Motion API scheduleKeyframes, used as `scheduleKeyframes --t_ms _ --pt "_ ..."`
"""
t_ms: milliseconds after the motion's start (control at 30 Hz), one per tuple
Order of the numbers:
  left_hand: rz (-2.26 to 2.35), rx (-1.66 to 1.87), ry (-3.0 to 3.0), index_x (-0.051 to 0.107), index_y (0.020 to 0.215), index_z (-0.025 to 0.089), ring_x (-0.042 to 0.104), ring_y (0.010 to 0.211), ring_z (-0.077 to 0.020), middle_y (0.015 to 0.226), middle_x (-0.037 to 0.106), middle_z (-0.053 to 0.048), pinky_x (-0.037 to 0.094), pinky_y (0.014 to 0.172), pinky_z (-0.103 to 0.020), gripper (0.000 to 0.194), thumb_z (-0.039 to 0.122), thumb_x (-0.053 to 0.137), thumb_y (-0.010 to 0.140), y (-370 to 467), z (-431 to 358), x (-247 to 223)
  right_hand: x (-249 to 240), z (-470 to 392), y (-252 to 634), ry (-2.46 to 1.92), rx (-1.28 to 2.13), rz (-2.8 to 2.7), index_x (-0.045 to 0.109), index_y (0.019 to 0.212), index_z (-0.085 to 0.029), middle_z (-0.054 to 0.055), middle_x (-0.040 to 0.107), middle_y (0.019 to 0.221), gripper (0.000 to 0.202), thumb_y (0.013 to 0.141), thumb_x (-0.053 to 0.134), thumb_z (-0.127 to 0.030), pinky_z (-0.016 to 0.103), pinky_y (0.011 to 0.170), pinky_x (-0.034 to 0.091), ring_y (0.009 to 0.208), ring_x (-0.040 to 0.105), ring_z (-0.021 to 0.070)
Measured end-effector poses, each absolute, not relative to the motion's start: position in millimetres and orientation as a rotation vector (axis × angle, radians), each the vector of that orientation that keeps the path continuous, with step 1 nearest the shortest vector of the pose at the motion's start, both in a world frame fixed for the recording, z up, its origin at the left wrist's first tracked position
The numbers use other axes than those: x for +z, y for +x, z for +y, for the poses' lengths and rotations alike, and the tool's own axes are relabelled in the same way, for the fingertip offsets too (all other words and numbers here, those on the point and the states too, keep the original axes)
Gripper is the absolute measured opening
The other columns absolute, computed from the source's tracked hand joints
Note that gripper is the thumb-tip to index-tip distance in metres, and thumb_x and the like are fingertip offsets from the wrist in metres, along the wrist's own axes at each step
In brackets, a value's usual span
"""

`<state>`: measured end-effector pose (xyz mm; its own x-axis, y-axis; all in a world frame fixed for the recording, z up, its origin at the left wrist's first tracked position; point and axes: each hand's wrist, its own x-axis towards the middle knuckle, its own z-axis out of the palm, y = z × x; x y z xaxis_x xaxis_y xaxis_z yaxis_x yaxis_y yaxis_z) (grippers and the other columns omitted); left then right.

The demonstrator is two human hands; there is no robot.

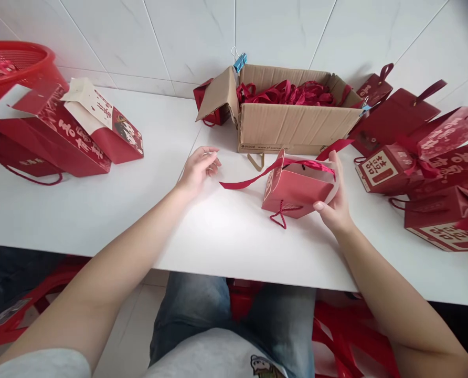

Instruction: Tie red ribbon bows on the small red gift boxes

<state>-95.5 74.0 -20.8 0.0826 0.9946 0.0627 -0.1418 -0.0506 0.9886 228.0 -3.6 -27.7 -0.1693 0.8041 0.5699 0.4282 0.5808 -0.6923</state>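
On the white table in front of me stands a small red gift box (293, 191), with a red cord loop (282, 215) hanging down its near side. A dark red ribbon (250, 181) runs across the box top, one end reaching out to the left and the other up to the right. My right hand (338, 202) grips the box's right side, thumb in front and fingers behind. To the left, my left hand (198, 169) hovers over the table with its fingers loosely curved and apart, touching nothing.
Behind the box is a cardboard carton (297, 126) full of red ribbons (289, 94), with a blue binder clip (240, 63) on it. Several red gift boxes (379, 170) crowd the right side. More boxes (104, 123) and a red plastic basket (21, 68) are at left.
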Motion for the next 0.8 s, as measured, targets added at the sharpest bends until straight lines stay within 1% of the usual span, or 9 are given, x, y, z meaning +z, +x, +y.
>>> scheduleKeyframes --t_ms 67,233,367,433,500,600,700,767,800 --pt "1.048 1.251 1.237 0.060 0.093 0.019 0.051 0.059 -0.0113 0.070 0.059 0.000 0.036 0.052 -0.023 0.030 0.039 0.067 0.072 -90.6 79.1 -22.3 -25.6 -2.6 231.8 -1.000 0.436 -1.820 0.014 0.151 -0.038 0.000 0.012 0.160 0.101 0.068 0.057 -0.077 0.061 0.117 0.010 0.148 0.000 0.0337" --pt "1.070 1.196 1.385 0.059 0.093 0.019 0.051 0.058 -0.0118 0.068 0.058 0.001 0.037 0.053 -0.024 0.030 0.040 0.066 0.073 -86.4 82.1 -24.4 -17.7 -2.4 236.6 -1.016 0.394 -1.896 0.005 0.151 -0.040 -0.001 0.002 0.161 0.109 0.065 0.060 -0.076 0.062 0.114 0.020 0.148 0.005 0.0367" --pt "1.092 1.258 1.545 0.054 0.077 0.019 0.048 0.059 -0.0119 0.067 0.054 0.001 0.036 0.055 -0.025 0.023 0.037 0.067 0.072 -81.6 67.4 -19.1 -15.2 -2.7 235.6 -1.022 0.320 -1.930 0.008 0.151 -0.040 0.000 0.007 0.161 0.110 0.064 0.066 -0.072 0.065 0.115 0.016 0.147 0.004 0.0376" --pt "1.081 1.238 1.702 0.051 0.069 0.019 0.045 0.057 -0.0118 0.062 0.049 0.002 0.035 0.054 -0.026 0.022 0.036 0.064 0.076 -76.3 53.4 -13.8 -15.3 -3.6 231.7 -1.035 0.306 -1.918 0.009 0.151 -0.040 0.001 0.009 0.161 0.109 0.064 0.068 -0.070 0.066 0.114 0.015 0.147 0.005 0.0378" --pt "1.005 1.121 1.861 0.053 0.068 0.019 0.046 0.058 -0.0127 0.062 0.051 0.001 0.036 0.056 -0.027 0.024 0.038 0.060 0.082 -70.1 37.3 -9.0 -16.0 -5.4 224.3 -1.043 0.304 -1.903 0.010 0.151 -0.040 0.002 0.010 0.161 0.111 0.062 0.069 -0.070 0.066 0.114 0.018 0.147 0.006 0.0378" --pt "0.835 0.939 2.010 0.058 0.074 0.019 0.049 0.060 -0.0144 0.067 0.057 -0.001 0.039 0.059 -0.029 0.027 0.042 0.052 0.088 -62.7 16.5 -5.5 -17.0 -9.4 207.4 -1.043 0.297 -1.880 0.009 0.151 -0.039 0.004 0.010 0.160 0.114 0.060 0.069 -0.073 0.063 0.115 0.021 0.147 0.009 0.0373" --pt "0.813 0.934 1.987 0.056 0.079 0.019 0.051 0.063 -0.0156 0.071 0.057 -0.003 0.041 0.062 -0.030 0.034 0.046 0.041 0.094 -60.2 7.3 -5.1 -17.1 -13.2 189.5 -1.028 0.318 -1.843 0.009 0.152 -0.039 0.005 0.012 0.160 0.113 0.061 0.068 -0.073 0.061 0.114 0.024 0.147 0.011 0.0365" --pt "0.836 0.963 1.913 0.058 0.090 0.019 0.056 0.075 -0.0182 0.084 0.061 -0.005 0.045 0.070 -0.032 0.039 0.050 0.035 0.096 -60.8 7.1 -3.8 -17.1 -14.9 180.1 -1.016 0.357 -1.814 0.009 0.151 -0.040 0.004 0.011 0.160 0.111 0.062 0.068 -0.072 0.060 0.113 0.027 0.145 0.018 0.0362" --pt "0.840 0.970 1.874 0.058 0.099 0.019 0.059 0.085 -0.0203 0.094 0.063 -0.008 0.046 0.077 -0.033 0.043 0.053 0.032 0.096 -61.4 7.8 -2.7 -17.4 -15.3 176.4 -1.009 0.381 -1.798 0.009 0.151 -0.041 0.004 0.010 0.160 0.111 0.062 0.067 -0.072 0.059 0.113 0.029 0.144 0.022 0.0360"
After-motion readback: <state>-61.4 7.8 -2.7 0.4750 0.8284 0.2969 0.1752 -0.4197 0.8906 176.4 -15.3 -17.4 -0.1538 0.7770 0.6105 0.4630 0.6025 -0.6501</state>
